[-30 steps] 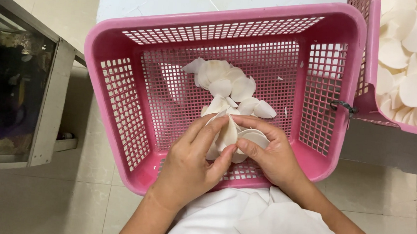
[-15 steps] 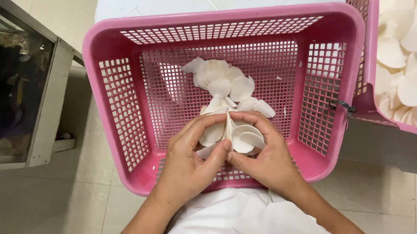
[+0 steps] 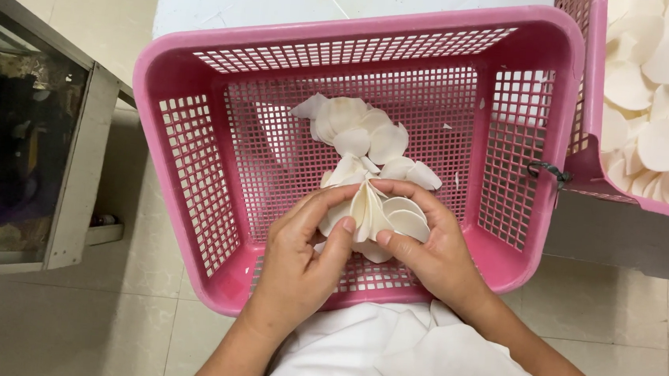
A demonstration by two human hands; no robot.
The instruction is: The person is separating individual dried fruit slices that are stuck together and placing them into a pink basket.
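A pink slotted plastic basket [image 3: 194,170] rests on my lap, with a loose heap of thin white round wafers [image 3: 358,131] on its mesh floor. Both hands are inside it near the front wall. My left hand [image 3: 302,264] and my right hand [image 3: 432,250] pinch a small stack of white wafers [image 3: 372,214] between thumbs and fingers. The stack stands on edge and fans apart, with one wafer lifted away from the others.
A second pink basket [image 3: 587,162] filled with white wafers [image 3: 666,109] sits at the right, tied to the first with a dark clip [image 3: 547,171]. A glass-fronted cabinet [image 3: 32,135] stands at left on the tiled floor. White cloth [image 3: 417,359] covers my lap.
The held stack has been turned more on edge and fanned open. My fingers shifted slightly around it. The baskets have not moved.
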